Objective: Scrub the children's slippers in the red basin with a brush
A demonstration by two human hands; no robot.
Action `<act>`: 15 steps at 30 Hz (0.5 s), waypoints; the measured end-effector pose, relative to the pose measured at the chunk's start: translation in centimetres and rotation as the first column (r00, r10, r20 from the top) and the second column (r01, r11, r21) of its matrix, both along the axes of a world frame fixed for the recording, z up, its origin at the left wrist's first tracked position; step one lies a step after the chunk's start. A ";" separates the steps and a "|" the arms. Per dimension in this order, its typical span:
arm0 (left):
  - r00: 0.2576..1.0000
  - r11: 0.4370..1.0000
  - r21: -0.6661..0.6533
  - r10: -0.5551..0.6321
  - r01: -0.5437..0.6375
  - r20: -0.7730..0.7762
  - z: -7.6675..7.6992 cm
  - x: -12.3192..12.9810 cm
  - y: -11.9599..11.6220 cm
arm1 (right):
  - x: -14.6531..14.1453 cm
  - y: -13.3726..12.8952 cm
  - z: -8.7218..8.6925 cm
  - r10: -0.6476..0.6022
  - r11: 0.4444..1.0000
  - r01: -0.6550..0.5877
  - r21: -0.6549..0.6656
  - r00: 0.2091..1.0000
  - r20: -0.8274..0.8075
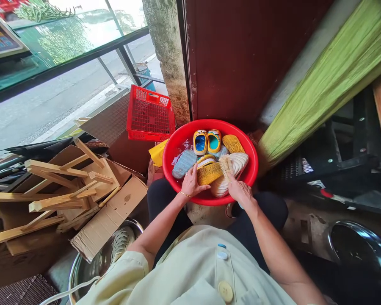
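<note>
A red basin (pixel 254 163) sits between my knees with several shoes in it. My left hand (pixel 192 184) is closed on a mustard yellow shoe (pixel 209 173), its textured sole turned up. My right hand (pixel 240 191) grips a pale brush (pixel 226 166) beside that shoe, over the cream soles (pixel 238 163). Two small yellow shoes (pixel 207 142) with blue and teal insides stand at the back of the basin. A grey-blue shoe (pixel 184 164) lies at the left, and another yellow sole (pixel 233 144) shows at the back right.
Behind the basin on the left is a red crate (pixel 150 114). Wooden stools (pixel 73 182) and cardboard (pixel 114 212) are piled at the left. A metal bowl (pixel 74 271) holds a shoe. Green cloth (pixel 317 84) hangs at the right, above another metal basin (pixel 362 241).
</note>
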State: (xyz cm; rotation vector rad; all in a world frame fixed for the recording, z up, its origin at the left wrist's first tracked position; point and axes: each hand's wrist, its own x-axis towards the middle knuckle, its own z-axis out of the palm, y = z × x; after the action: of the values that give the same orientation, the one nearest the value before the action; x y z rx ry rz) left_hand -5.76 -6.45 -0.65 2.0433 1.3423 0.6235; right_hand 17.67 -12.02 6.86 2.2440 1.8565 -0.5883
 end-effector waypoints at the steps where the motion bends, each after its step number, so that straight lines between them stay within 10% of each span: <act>1: 1.000 0.997 -0.071 0.025 -0.025 -0.004 -0.3 -0.3 -0.1 | -0.1 -0.1 -0.1 -0.009 1.000 0.009 -0.004 1.000 0.001; 6: 0.972 0.926 -0.371 0.146 -0.068 0.186 -1.4 -1.6 0.8 | -1.7 -1.8 -0.5 0.116 0.993 -0.116 -0.026 0.993 -0.008; 15: 0.659 0.724 -0.689 0.503 0.033 0.560 -1.5 -1.0 1.8 | -1.6 -1.5 0.6 0.091 0.996 -0.092 -0.009 0.995 -0.041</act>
State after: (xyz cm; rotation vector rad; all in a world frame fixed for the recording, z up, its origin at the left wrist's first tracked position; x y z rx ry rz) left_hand -6.72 -4.70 -2.19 0.8585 1.1134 0.8202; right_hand 16.06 -13.53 7.50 2.1420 1.9581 -0.6310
